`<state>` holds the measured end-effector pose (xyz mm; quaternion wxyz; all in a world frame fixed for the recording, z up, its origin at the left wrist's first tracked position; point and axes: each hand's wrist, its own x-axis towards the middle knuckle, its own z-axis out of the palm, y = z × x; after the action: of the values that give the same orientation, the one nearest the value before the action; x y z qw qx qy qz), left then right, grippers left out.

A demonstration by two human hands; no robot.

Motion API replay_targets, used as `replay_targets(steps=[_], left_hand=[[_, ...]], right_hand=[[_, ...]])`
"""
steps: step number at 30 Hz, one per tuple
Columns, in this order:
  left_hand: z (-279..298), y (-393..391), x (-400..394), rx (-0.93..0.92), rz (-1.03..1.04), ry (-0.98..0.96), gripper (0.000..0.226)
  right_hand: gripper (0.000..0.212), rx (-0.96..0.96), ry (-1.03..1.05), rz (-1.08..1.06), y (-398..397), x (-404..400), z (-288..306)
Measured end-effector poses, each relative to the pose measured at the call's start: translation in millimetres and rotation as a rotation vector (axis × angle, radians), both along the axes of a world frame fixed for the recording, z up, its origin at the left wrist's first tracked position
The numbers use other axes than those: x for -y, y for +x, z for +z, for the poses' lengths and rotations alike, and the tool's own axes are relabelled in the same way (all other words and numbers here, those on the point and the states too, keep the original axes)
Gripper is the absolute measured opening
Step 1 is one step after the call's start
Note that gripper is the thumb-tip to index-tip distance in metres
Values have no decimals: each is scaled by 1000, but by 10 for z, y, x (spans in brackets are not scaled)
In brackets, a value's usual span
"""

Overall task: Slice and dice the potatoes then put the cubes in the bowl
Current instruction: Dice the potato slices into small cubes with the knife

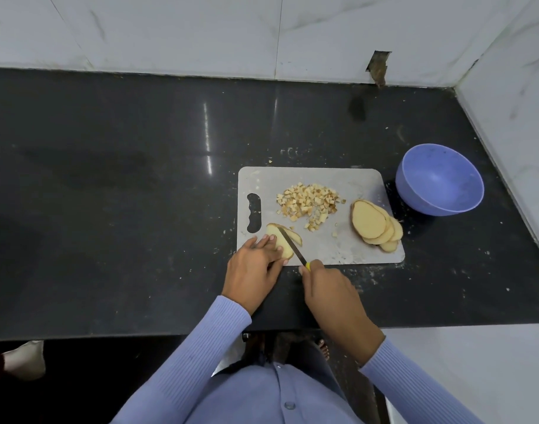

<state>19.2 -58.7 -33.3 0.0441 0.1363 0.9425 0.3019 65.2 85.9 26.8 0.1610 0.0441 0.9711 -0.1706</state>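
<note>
Just left of my right hand (326, 284), fisted round the yellow-handled knife (292, 246), my left hand (257, 260) pins the pale half potato (280, 241); fingertips touching the blade's path risk a nick if it slips.

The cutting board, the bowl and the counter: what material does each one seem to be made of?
The pale grey rectangular cutting board looks like matte plastic or possibly dull metal: thin, scuffed, with a cut-out handle slot. The lavender-blue round bowl looks like matte plastic: even colour, soft sheen. The black countertop looks like polished stone, perhaps granite: it mirrors light streaks.
</note>
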Motion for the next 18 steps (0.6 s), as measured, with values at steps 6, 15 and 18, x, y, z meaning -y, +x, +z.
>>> replay_targets(steps=[6, 15, 18], left_hand=[[-64, -5, 18, -47, 12, 57, 17], [-116, 7, -6, -65, 21, 70, 17], [-131, 3, -1, -41, 17, 61, 18]], right_hand=[[25, 31, 70, 19, -199, 144, -70], [27, 130, 135, 51, 168, 23, -71], [22, 168, 135, 40, 345, -70, -61]])
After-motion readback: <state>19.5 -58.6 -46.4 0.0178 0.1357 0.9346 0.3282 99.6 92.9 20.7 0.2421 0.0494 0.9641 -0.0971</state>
